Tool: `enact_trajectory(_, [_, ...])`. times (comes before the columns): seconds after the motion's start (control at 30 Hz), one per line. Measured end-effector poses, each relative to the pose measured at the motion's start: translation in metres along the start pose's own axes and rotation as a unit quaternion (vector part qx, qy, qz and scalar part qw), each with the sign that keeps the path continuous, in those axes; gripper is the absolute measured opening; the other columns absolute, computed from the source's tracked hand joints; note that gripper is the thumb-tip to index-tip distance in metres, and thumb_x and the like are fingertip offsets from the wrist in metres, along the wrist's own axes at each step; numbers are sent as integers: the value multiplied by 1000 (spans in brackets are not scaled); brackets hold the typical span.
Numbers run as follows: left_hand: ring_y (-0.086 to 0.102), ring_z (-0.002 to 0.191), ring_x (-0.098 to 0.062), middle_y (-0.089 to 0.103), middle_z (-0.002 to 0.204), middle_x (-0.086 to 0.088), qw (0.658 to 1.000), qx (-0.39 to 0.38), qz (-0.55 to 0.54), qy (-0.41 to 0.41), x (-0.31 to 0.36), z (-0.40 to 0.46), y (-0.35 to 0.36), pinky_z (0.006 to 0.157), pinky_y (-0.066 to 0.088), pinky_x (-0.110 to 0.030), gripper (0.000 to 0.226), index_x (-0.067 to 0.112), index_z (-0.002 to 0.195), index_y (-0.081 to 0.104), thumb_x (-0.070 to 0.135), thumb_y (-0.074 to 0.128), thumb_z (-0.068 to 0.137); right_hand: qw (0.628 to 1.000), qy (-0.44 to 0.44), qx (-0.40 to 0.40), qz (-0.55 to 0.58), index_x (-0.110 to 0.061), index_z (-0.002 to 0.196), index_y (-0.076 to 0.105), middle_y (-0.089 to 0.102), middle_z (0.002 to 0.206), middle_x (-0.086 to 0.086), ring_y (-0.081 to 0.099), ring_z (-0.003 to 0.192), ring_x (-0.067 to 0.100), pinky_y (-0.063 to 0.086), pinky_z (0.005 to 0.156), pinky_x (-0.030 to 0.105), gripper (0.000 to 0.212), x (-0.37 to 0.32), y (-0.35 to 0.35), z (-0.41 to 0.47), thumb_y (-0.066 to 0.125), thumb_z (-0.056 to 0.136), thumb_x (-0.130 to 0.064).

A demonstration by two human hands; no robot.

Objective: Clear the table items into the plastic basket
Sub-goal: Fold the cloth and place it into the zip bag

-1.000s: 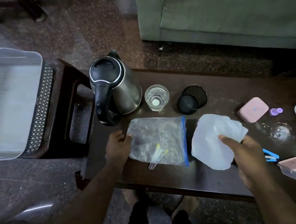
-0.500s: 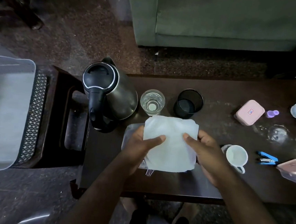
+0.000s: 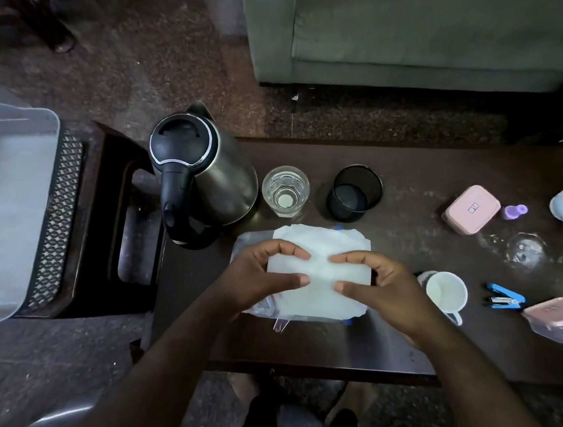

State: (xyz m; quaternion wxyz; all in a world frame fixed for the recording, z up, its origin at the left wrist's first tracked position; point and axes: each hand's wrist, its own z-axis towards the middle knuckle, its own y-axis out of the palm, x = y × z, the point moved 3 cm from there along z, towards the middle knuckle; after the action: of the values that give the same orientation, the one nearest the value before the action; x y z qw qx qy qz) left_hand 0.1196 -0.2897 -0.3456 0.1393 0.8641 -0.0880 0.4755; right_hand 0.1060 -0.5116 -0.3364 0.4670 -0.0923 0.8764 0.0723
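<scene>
- Your left hand and right hand: fingers pinching the white sheet, stacked on the zip bag, near desk edge.
- Behind: kettle, glass, cups, boxes uncleared.
- Plastic basket, far left, looks empty; nearly everything's left.

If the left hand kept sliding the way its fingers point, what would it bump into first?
Probably the right hand. The left hand lies on the white paper stack with fingers pointing across toward the right hand's fingertips, which sit just apart from them. Relative height is hard to judge.
</scene>
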Motion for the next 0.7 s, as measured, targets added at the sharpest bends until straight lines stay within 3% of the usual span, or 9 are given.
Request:
enact_trajectory(0.2, [70,99,-5,69,116,6,991,48,112,54,9,13,-2,86,59,-28,66,22,124,64,-8,83,69,984,-60,76,-150,-36,122,67,66,124,-11,63,110,12,55,94,34,66,-9,-7,14,89,66,-9])
enact_trajectory(0.3, [71,102,-11,72,114,0,973,100,190,81,14,13,-2,90,58,-37,56,18,122,69,5,86,70,970,-100,107,-193,-42,118,65,64,122,-18,59,111,3,49,95,25,65,-14,-6,18,89,66,-12])
enact_trajectory(0.4, [67,94,-12,68,102,4,939,135,290,126,19,13,0,86,56,-33,37,23,110,75,16,84,75,961,-134,127,-205,-48,100,65,64,102,-32,60,96,-10,51,82,18,52,-17,-8,20,88,67,-15])
enact_trajectory(0.5, [57,97,-6,55,101,7,919,155,337,135,21,9,1,87,50,-25,22,21,102,78,19,79,80,947,-136,161,-242,-40,83,69,58,90,-12,61,79,6,51,71,26,30,-16,-18,22,89,67,-25])
enact_trajectory(0.57, [50,114,-8,49,113,5,913,143,366,109,23,6,1,101,46,-32,24,17,99,77,29,77,78,945,-132,157,-254,-37,75,69,51,91,-7,58,77,8,48,69,22,24,-17,-23,21,89,65,-30])
enact_trajectory(0.63, [41,133,-17,46,134,0,888,92,441,90,32,3,6,111,35,-35,45,23,105,74,51,73,70,954,-144,112,-236,-31,75,70,55,95,-6,60,80,6,47,69,17,22,-22,-23,19,90,64,-33])
enact_trajectory(0.7, [44,131,-17,49,141,2,862,17,498,98,48,6,17,109,37,-38,64,33,116,65,66,74,61,965,-147,45,-213,-24,75,71,65,88,-4,63,77,8,48,65,21,26,-29,-17,19,87,63,-40])
